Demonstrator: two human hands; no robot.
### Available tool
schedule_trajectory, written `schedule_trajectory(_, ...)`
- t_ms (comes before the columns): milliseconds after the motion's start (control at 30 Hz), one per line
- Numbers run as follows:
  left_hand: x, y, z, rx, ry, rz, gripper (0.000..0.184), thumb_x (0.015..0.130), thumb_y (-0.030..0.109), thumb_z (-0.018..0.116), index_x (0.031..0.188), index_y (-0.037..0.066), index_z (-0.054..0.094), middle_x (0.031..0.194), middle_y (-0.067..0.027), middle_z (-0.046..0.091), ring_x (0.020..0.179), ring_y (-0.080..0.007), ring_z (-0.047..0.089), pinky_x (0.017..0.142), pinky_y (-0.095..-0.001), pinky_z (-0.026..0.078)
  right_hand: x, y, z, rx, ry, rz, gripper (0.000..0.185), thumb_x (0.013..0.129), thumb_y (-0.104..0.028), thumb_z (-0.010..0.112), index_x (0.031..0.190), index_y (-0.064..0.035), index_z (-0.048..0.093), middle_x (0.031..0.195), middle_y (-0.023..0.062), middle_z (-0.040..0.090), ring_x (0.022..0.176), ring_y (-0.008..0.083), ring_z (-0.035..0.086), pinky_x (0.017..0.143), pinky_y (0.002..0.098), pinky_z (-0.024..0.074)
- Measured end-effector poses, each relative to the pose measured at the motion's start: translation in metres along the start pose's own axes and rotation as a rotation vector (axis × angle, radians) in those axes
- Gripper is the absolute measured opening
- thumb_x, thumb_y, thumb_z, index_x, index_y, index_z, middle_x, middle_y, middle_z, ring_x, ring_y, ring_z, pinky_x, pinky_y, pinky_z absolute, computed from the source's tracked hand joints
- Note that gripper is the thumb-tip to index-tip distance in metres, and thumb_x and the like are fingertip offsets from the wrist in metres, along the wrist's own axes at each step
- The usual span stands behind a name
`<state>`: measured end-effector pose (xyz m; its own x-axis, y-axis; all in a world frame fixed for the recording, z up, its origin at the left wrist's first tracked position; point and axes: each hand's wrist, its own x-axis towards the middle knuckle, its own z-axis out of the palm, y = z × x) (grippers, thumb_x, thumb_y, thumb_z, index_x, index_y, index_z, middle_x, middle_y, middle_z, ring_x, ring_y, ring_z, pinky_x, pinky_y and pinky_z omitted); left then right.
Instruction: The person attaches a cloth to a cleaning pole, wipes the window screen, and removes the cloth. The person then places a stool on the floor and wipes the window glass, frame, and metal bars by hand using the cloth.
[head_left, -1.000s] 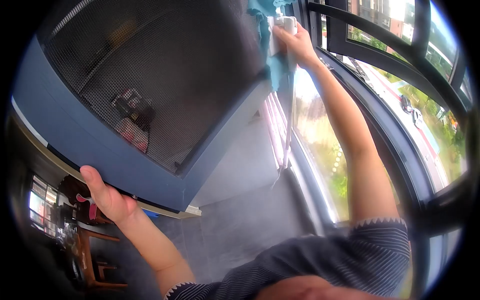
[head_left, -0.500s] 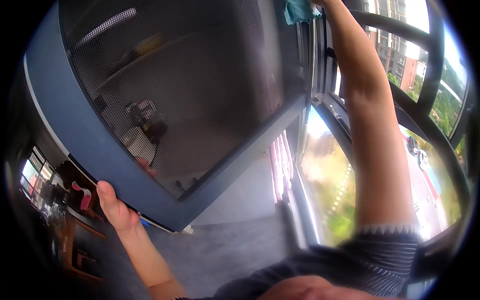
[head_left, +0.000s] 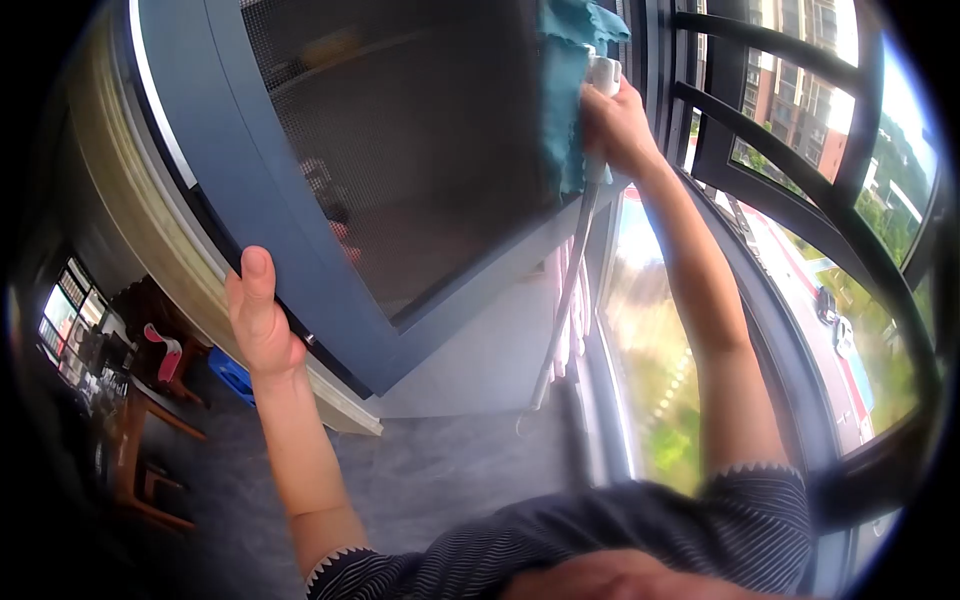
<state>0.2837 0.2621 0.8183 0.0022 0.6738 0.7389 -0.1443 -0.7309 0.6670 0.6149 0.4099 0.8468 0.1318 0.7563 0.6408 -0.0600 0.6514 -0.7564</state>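
Note:
A blue-framed mesh screen panel (head_left: 330, 300) stands swung open, tilted across the view. My left hand (head_left: 264, 318) grips its lower left edge, thumb up along the side and the other fingers largely hidden. At the panel's right side my right hand (head_left: 618, 122) is closed around the white head of a window wiper (head_left: 603, 75). A teal cloth (head_left: 565, 100) hangs over that head and lies against the mesh. From below my right hand, the wiper's thin silver pole (head_left: 570, 290) slants down toward the floor.
Dark window bars (head_left: 780, 130) and an open window frame (head_left: 790, 290) are on my right, with buildings and a road far below. A wooden chair (head_left: 150, 460) and a blue object (head_left: 232, 375) stand at lower left. Pink fabric (head_left: 560, 340) hangs behind the panel.
My right hand has come down and nearer with the cloth and wiper, whose pole now shows. The panel's lower corner and my left hand appear shifted right and higher in view.

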Motion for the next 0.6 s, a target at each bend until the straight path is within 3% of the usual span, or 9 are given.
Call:
schedule_trajectory(33, 0.000, 0.001, 0.001, 0.014, 0.006, 0.015, 0.056, 0.087, 0.045, 0.054, 0.108, -0.008, 0.053, 0.093, -0.0196, 0.062, 0.079, -0.0249, 0.063, 0.068, -0.0372, 0.054, -0.018, -0.010, 0.022, -0.050, -0.086, -0.057, 0.018, 0.085, -0.013, 0.058, 0.097, -0.0052, 0.047, 0.063, 0.0027, 0.050, 0.039, 0.0093, 0.044, 0.032, 0.0243, 0.0361)
schedule_trajectory(67, 0.001, 0.003, 0.003, 0.029, 0.012, 0.018, 0.056, 0.087, 0.045, 0.054, 0.108, -0.008, 0.053, 0.093, -0.0194, 0.062, 0.079, -0.0249, 0.063, 0.068, -0.0369, 0.054, -0.040, -0.031, 0.040, -0.091, -0.209, -0.015, 0.022, 0.083, -0.013, 0.060, 0.099, -0.0042, 0.049, 0.069, 0.0043, 0.056, 0.050, 0.0120, 0.053, 0.043, 0.0265, 0.0443)
schedule_trajectory(133, 0.000, 0.004, 0.003, 0.052, 0.024, 0.035, 0.056, 0.087, 0.044, 0.055, 0.107, -0.008, 0.053, 0.093, -0.0191, 0.061, 0.078, -0.0247, 0.063, 0.068, -0.0365, 0.054, -0.075, -0.036, 0.079, -0.275, -0.260, -0.403, 0.029, 0.079, -0.016, 0.066, 0.102, -0.0043, 0.051, 0.086, 0.0128, 0.064, 0.086, 0.0239, 0.063, 0.079, 0.0332, 0.0473)
schedule_trajectory(200, 0.001, -0.001, 0.000, 0.023, 0.068, 0.031, 0.056, 0.086, 0.044, 0.057, 0.107, -0.008, 0.053, 0.092, -0.0186, 0.061, 0.078, -0.0249, 0.063, 0.067, -0.0364, 0.054, -0.091, -0.045, 0.091, -0.288, -0.325, -0.310, 0.032, 0.078, -0.020, 0.067, 0.101, -0.0046, 0.053, 0.090, 0.0179, 0.064, 0.092, 0.0344, 0.062, 0.079, 0.0361, 0.0478)
schedule_trajectory(267, 0.003, -0.001, -0.001, 0.013, 0.045, 0.026, 0.054, 0.088, 0.043, 0.053, 0.107, -0.007, 0.053, 0.092, -0.0180, 0.061, 0.079, -0.0254, 0.063, 0.068, -0.0366, 0.053, -0.073, -0.051, 0.086, -0.374, -0.321, -0.344, 0.033, 0.078, -0.022, 0.068, 0.102, -0.0049, 0.053, 0.090, 0.0170, 0.064, 0.090, 0.0326, 0.063, 0.079, 0.0364, 0.0481)
schedule_trajectory(367, 0.004, -0.002, -0.002, 0.029, -0.044, 0.008, 0.055, 0.092, 0.045, 0.043, 0.108, -0.007, 0.052, 0.093, -0.0198, 0.061, 0.079, -0.0296, 0.063, 0.067, -0.0384, 0.052, 0.006, -0.069, 0.063, -0.381, -0.096, -0.510, 0.027, 0.079, -0.023, 0.065, 0.096, -0.0035, 0.059, 0.081, 0.0144, 0.065, 0.080, 0.0250, 0.065, 0.074, 0.0365, 0.0498)
schedule_trajectory(400, 0.003, -0.001, 0.001, 0.005, -0.035, -0.002, 0.054, 0.089, 0.045, 0.048, 0.107, -0.007, 0.052, 0.092, -0.0190, 0.061, 0.078, -0.0282, 0.063, 0.066, -0.0377, 0.053, 0.037, -0.088, 0.047, -0.344, -0.090, -0.327, 0.027, 0.079, -0.023, 0.063, 0.096, -0.0027, 0.058, 0.069, 0.0035, 0.059, 0.057, 0.0102, 0.055, 0.050, 0.0238, 0.0441)
schedule_trajectory(500, 0.003, 0.003, 0.007, -0.048, -0.020, -0.023, 0.055, 0.085, 0.045, 0.058, 0.106, -0.005, 0.052, 0.089, -0.0172, 0.061, 0.075, -0.0252, 0.063, 0.064, -0.0362, 0.054, 0.126, -0.113, 0.020, 0.011, 0.024, -0.180, 0.013, 0.082, -0.014, 0.059, 0.074, -0.0082, 0.051, 0.054, -0.0004, 0.044, 0.040, 0.0103, 0.041, 0.036, 0.0277, 0.0319)
schedule_trajectory(600, 0.003, 0.003, 0.005, -0.060, -0.028, -0.025, 0.054, 0.085, 0.044, 0.058, 0.107, -0.005, 0.052, 0.089, -0.0167, 0.061, 0.076, -0.0246, 0.063, 0.064, -0.0356, 0.054, 0.097, -0.115, 0.044, -0.223, 0.086, -0.199, 0.006, 0.080, -0.012, 0.056, 0.079, -0.0059, 0.053, 0.057, 0.0005, 0.048, 0.043, 0.0112, 0.045, 0.038, 0.0282, 0.0356)
